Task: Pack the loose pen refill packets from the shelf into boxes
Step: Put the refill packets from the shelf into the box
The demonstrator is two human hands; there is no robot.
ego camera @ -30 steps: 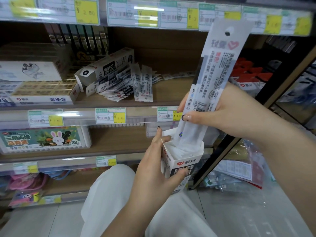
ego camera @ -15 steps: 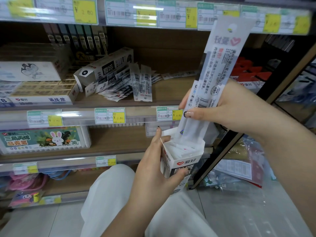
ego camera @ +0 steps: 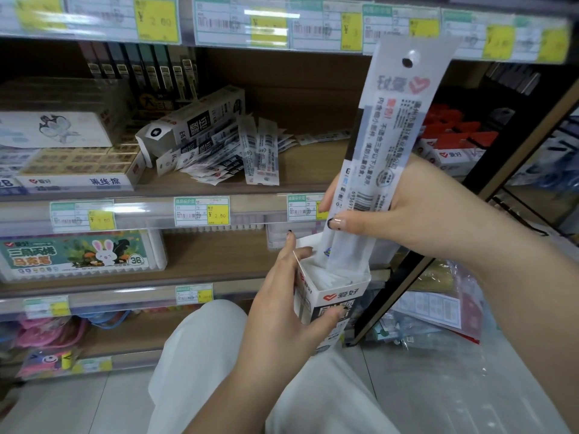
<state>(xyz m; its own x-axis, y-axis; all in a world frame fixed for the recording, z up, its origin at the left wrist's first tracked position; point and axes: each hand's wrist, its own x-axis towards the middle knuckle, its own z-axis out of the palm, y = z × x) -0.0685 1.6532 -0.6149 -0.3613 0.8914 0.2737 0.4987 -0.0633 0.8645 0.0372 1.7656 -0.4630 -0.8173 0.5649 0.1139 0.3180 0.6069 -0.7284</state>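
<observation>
Lower now, packets (ego camera: 388, 158) enter 爱好 box (ego camera: 336, 300).

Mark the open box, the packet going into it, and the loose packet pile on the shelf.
open box (ego camera: 336, 297): head view, front wall by the logo.
packet (ego camera: 393, 126): head view, printed middle.
loose packet pile (ego camera: 225, 158): head view, centre of heap.

The left hand (ego camera: 282, 296) comes up from the bottom of the view, forearm raised, and grips the open box (ego camera: 332, 296) from its left side, with the thumb on the front face and the index finger pointing up by the rim. The right hand (ego camera: 385, 211) enters from the right, above the left one, and pinches the tall refill packet (ego camera: 388, 133) between thumb and curled fingers (ego camera: 344, 222).
</observation>
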